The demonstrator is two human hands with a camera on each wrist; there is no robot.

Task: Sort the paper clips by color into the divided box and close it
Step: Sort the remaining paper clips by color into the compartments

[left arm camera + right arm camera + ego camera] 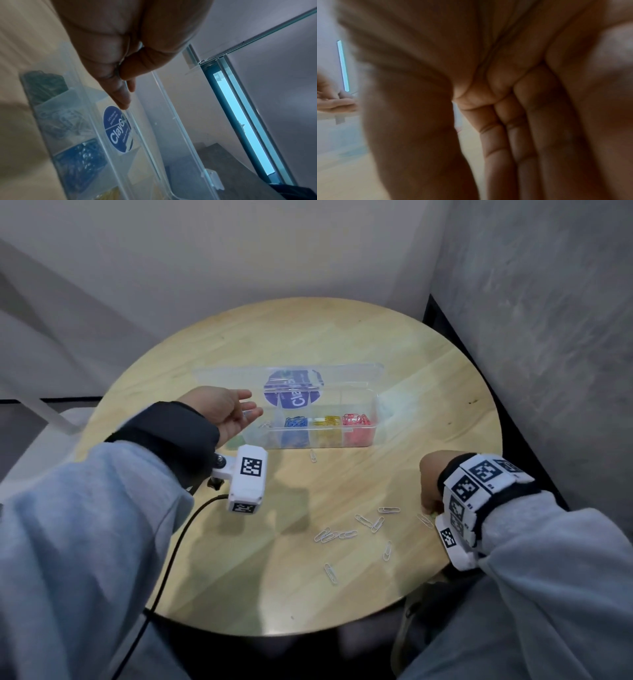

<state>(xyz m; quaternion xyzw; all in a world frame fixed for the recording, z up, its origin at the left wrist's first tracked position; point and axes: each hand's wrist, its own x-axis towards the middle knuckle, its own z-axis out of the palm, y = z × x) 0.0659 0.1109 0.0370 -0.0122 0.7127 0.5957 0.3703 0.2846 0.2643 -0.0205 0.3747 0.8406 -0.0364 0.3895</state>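
**Divided Box Open, White Clips Loose on Table**

Labels: A round blue sticker (294,392) is showing on the clear lid (287,374) of the divided box (318,419). In the left wrist view the white lettering "Clayc" is reading across it; the smaller lines of print are too fine to make out. Black-and-white square code markers are showing on the wrist camera units (247,478) and on the right wristband (479,484).

Surroundings: The box is sitting near the middle of a round wooden table (342,337), which is standing in a corner between pale walls. A black cable (164,570) is running from the left wrist unit off the near table edge. Grey sleeves are covering both forearms.

Task items: The lid is standing open behind the box. Along the front row, white clips (61,121), blue clips (296,422), yellow clips (327,421) and red clips (356,419) are lying in separate compartments; a dark green batch (44,83) is occupying the leftmost one. Loose white paper clips (363,525) are lying scattered on the table near the front right, and one single clip (312,455) is lying just in front of the box.

Hands: The left hand (226,412) is hovering palm up at the box's left end, fingers extended and relaxed, holding nothing visible. The right hand (431,484) is reaching down at the scattered clips, fingers pointing downward side by side; whether it is gripping a clip cannot be told.
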